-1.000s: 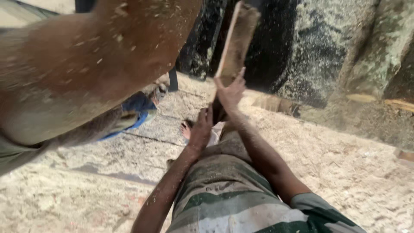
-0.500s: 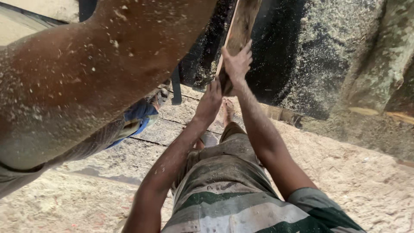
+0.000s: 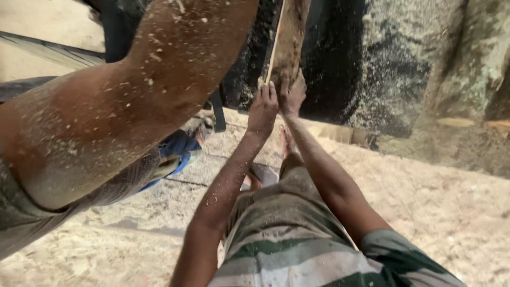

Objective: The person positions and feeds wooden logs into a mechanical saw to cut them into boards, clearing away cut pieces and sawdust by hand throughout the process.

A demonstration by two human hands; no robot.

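— What is seen nearest?
— A co-worker's dusty arm [image 3: 133,106] is seen close in, left of the grip; below it lies the sawdust-covered floor [image 3: 425,212].
— And the hands?
— The left hand [image 3: 263,109] and right hand [image 3: 292,93] are closed about the lower end of a wooden plank [image 3: 289,37], side by side.
— Where is the plank?
— It is held upright, rising above the grip, before a dark rough wall [image 3: 404,69].

A striped shirt [image 3: 297,250] in dull green and pale grey bands is worn, its short sleeve [image 3: 404,260] ending well back from the fingers. Both forearms are left bare. Sawdust flecks are scattered over the left hand [image 3: 264,109] and right hand [image 3: 292,94].
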